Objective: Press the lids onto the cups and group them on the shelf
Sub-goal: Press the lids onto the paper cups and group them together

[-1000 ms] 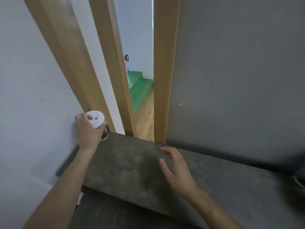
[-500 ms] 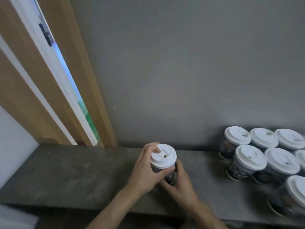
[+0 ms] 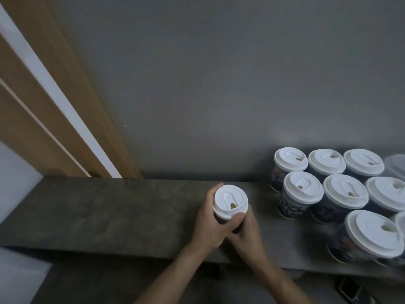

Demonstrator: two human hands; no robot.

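A dark printed paper cup with a white lid (image 3: pixel 230 201) is held over the middle of the grey shelf (image 3: pixel 109 211). My left hand (image 3: pixel 210 224) grips the cup from the left, thumb across its front just under the lid. My right hand (image 3: pixel 248 235) wraps the cup's lower body from the right and below. Most of the cup's body is hidden by both hands. Several lidded cups (image 3: pixel 341 191) of the same kind stand packed together at the right end of the shelf.
A grey wall (image 3: pixel 219 84) rises right behind the shelf. A wooden door frame (image 3: pixel 65 106) stands at the far left. A small dark object (image 3: pixel 349 289) lies below the shelf's front edge at the lower right.
My left hand carried the cup from the shelf's left corner toward the middle, and my right hand came under it. Over the last half second the cup shifted a little rightward.
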